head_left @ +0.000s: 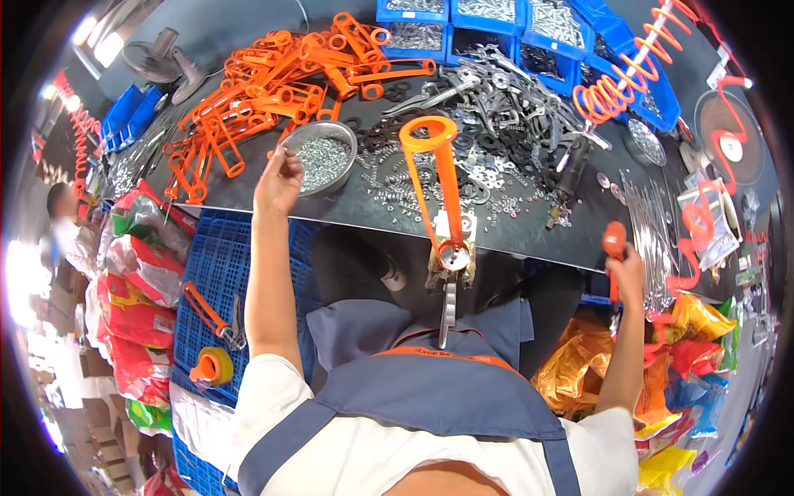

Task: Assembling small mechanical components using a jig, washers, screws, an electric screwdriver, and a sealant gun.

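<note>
Right now I see my left hand (279,180) at the near rim of the round metal bowl of small screws (322,157), fingers pinched together as if on a screw, though what the grip holds is too small to tell. My right hand (626,266) is well to the right of the bowl, off the counter's (529,231) near edge, its grip wrapped tight around an orange-handled tool (614,248). Between the two hands, right of the bowl, an orange frame part (442,186) stands upright in a fixture (451,256) at the counter edge. Behind the bowl lies a heap of orange frames (273,91); right of it, black washers (463,165) and grey metal parts (513,99) are scattered, with blue bins (496,21) beyond.
</note>
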{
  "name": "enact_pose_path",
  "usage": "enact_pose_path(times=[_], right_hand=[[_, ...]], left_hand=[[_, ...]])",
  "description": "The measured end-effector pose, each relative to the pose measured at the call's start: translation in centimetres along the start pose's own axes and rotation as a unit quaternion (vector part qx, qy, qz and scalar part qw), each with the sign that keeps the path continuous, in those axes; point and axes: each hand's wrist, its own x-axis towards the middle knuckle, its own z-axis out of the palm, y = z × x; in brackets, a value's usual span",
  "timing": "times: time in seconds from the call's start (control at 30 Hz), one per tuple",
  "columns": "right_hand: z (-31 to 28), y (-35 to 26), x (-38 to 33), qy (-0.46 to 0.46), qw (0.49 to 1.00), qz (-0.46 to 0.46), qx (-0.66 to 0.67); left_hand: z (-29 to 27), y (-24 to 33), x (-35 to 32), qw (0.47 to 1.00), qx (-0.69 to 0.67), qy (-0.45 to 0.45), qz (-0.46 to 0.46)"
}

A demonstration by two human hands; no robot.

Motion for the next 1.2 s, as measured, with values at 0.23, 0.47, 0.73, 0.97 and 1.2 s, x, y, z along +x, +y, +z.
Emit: enact_pose_path(times=[0.23,0.47,0.73,0.97,1.2], right_hand=[[2.4,-12.6,-12.5,-0.186,0.820,0.058,0.538],[8.0,-18.8,-14.4,-0.431,0.821,-0.019,0.373],[9.2,-18.2,-14.5,-0.382,0.845,0.015,0.374],[9.2,-17.5,-14.2,-0.390,0.837,-0.016,0.384],[9.9,-16.5,-15.4,-0.369,0.870,-0.035,0.324]], left_hand=[[7.6,-11.0,-14.3,0.952,-0.161,-0.016,-0.261],[11.2,-15.0,-18.1,0.940,-0.130,-0.071,-0.306],[10.9,-15.3,-18.6,0.965,-0.031,-0.023,-0.259],[10.6,-16.1,-18.5,0.972,0.030,-0.043,-0.229],[12.6,-17.7,-19.2,0.982,0.043,0.032,-0.183]])
